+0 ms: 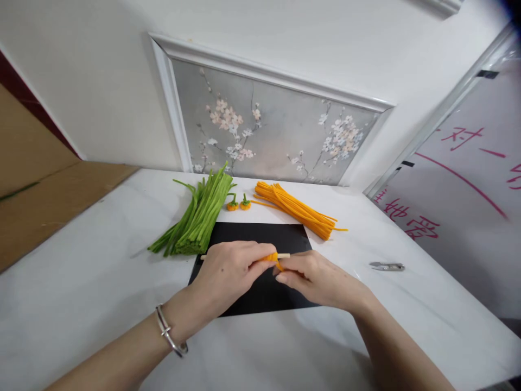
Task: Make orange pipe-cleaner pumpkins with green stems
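My left hand (234, 266) is closed around a thin wooden stick (284, 256), whose ends stick out on both sides of it. An orange pipe cleaner (272, 257) is coiled round the stick, partly hidden under my left thumb and fingers. My right hand (321, 277) pinches the loose end of that pipe cleaner just right of the coil. Both hands are above a black mat (260, 290). Behind them stand two small orange pieces with green tops, a left pumpkin-like piece (232, 206) and a right one (245, 205).
A bundle of green pipe cleaners (199, 217) lies at the back left, overlapping the mat's corner. An orange bundle (297, 209) lies at the back right. Thread snips (386, 266) rest on the white table (101, 282) to the right. A whiteboard (459, 179) stands along the right side.
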`<state>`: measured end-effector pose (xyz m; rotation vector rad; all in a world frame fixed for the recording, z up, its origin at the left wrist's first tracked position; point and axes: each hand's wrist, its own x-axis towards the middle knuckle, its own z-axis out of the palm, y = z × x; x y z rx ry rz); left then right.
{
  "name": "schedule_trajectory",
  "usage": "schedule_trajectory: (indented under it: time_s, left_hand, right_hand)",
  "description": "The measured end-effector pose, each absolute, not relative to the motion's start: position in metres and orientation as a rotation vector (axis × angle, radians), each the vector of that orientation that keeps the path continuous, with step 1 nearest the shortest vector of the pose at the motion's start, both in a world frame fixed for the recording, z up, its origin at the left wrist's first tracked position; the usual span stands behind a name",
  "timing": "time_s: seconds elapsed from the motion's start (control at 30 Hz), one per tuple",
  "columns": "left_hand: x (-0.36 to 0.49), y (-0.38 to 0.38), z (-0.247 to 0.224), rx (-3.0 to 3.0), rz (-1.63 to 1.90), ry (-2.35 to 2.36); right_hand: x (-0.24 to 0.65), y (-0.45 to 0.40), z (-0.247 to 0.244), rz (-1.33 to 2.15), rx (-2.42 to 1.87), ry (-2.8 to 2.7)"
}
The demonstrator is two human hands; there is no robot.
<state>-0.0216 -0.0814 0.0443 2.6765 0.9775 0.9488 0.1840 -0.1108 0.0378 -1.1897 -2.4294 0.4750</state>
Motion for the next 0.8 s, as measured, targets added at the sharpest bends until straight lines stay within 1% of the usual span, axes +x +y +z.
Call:
schedule_trajectory:
  time_s: [0.1, 0.17, 0.33, 0.43, 0.53, 0.7, 0.8]
  left_hand:
    - [-0.021, -0.082, 0.045, 2.643, 0.909, 1.039]
    - [-0.020, -0.082, 0.044, 2.612, 0.869, 1.076]
    - [-0.020, -0.084, 0.049, 2.469, 0.718, 1.036]
    - [-0.022, -0.085, 0.059, 2.375, 0.576, 0.883]
    - [-0.025, -0.084, 0.065, 2.380, 0.546, 0.785]
    - [-0.027, -0.081, 0.059, 2.521, 0.554, 1.007]
    - [-0.026, -0.080, 0.057, 2.483, 0.578, 1.102]
  right_hand:
    - [0.183, -0.110, 0.038, 0.659, -1.255, -2.261]
    - [0.180, -0.110, 0.038, 0.716, -1.237, -2.163]
    - [0.177, -0.107, 0.034, 0.521, -1.127, -2.120]
    - [0.183, -0.103, 0.032, 0.501, -1.088, -2.150]
    - [0.191, -0.100, 0.032, 0.482, -1.055, -2.185]
    - [0.200, -0.107, 0.041, 0.275, -1.087, -2.247]
    - [0.197, -0.113, 0.046, 0.119, -1.171, -2.260]
